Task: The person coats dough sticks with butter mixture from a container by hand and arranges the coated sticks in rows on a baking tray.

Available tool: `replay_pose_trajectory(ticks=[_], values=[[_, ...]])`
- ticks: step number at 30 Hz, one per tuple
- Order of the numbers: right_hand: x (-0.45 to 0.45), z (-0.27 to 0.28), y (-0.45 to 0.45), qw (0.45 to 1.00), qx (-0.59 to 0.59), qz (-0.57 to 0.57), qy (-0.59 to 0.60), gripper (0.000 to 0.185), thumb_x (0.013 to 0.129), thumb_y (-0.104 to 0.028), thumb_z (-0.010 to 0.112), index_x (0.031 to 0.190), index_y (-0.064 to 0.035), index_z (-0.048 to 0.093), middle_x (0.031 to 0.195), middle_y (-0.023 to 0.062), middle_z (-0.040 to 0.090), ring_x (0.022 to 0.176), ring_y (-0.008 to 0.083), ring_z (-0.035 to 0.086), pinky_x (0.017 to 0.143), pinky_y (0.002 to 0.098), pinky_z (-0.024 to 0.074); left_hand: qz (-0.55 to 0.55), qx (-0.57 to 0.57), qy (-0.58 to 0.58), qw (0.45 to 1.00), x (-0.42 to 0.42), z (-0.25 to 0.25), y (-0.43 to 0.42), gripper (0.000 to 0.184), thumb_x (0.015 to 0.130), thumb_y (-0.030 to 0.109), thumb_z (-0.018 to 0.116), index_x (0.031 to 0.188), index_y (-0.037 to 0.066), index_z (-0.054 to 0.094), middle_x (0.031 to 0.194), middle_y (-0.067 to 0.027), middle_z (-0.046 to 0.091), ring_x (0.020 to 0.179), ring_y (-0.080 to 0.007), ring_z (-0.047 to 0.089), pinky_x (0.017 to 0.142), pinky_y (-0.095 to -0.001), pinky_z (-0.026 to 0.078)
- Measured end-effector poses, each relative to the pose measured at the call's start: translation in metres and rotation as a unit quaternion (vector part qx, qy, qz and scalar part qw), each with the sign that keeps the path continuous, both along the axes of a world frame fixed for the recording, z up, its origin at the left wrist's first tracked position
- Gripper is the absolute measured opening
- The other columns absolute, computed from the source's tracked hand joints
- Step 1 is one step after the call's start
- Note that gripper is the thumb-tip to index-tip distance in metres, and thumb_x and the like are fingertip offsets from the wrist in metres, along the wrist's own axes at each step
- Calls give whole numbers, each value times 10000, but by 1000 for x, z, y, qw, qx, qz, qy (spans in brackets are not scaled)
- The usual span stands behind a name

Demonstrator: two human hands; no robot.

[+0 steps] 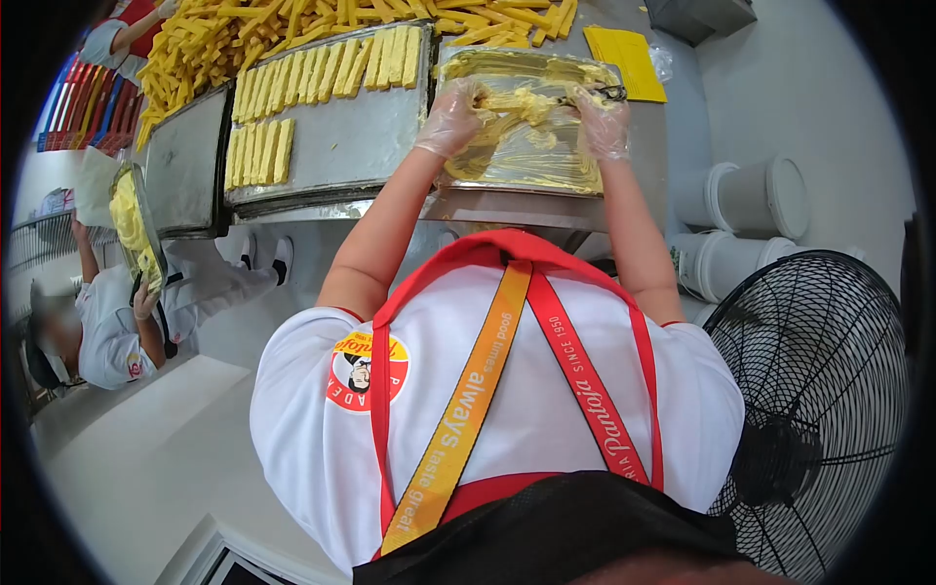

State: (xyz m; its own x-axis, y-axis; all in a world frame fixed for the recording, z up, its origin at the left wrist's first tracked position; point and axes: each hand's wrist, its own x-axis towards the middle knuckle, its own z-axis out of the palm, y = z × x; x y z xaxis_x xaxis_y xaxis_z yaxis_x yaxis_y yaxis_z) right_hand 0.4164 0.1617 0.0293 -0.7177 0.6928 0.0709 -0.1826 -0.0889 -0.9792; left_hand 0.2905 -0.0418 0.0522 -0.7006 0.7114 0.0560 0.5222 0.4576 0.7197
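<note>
Both my hands wear clear plastic gloves over a metal tray (468, 174) smeared with yellow cream. My left hand (451, 119) is closed at the tray's left side, its fingertips on a yellow cream-coated piece (526, 103) that stretches between my hands. My right hand (602, 122) is curled at the right end of that piece, and what its fingers hold is hidden. A dark strip (612, 94) shows beside the right fingers, too small to name. To the left, a second tray (341, 146) carries rows of pale yellow coated bars (327, 70).
A heap of yellow sticks (253, 34) lies behind the trays. Yellow sheets (626, 63) rest at the right. Another dark tray (185, 161) is farther left. A co-worker (107, 327) holds a tray of cream (136, 224). White buckets (751, 200) and a fan (809, 419) stand right.
</note>
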Motion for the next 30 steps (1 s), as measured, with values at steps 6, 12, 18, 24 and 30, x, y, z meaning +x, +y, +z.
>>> replay_pose_trajectory(ticks=[6, 12, 18, 24, 30], values=[[-5, 35, -19, 995, -43, 67, 55, 222, 792, -27, 716, 979, 1, 599, 892, 73, 639, 781, 167, 659, 688, 287, 583, 30, 69, 119, 990, 1, -21, 2, 469, 732, 58, 639, 1193, 10, 565, 1121, -239, 607, 1033, -392, 580, 895, -407, 476], [-11, -6, 22, 997, 51, 31, -41, 175, 809, -75, 715, 939, -1, 624, 953, 77, 655, 761, 173, 661, 691, 296, 585, 4, 71, 87, 994, 4, -19, 0, 492, 744, 31, 610, 1231, 7, 544, 1159, -249, 593, 1067, -383, 575, 923, -394, 469], [-2, 32, -20, 992, -50, 70, 91, 315, 771, -159, 769, 987, 1, 606, 927, 80, 666, 778, 162, 645, 690, 292, 530, 74, -14, -38, 996, 4, -17, -2, 348, 741, 164, 648, 1064, 34, 661, 998, -236, 654, 970, -388, 614, 871, -420, 485], [-8, -13, 9, 979, 189, -57, -51, 311, 769, -151, 764, 994, -3, 610, 892, 52, 657, 800, 158, 626, 722, 307, 517, 84, -5, -75, 994, 6, -13, -5, 356, 700, 258, 677, 976, 35, 695, 945, -253, 658, 910, -404, 625, 836, -437, 494], [6, 6, -17, 997, -3, 48, 62, 265, 771, -135, 749, 963, -8, 617, 863, 59, 650, 773, 167, 621, 723, 306, 513, 110, -11, -80, 991, 4, -26, -2, 350, 684, 261, 700, 964, 51, 707, 937, -231, 668, 905, -368, 642, 831, -425, 499]])
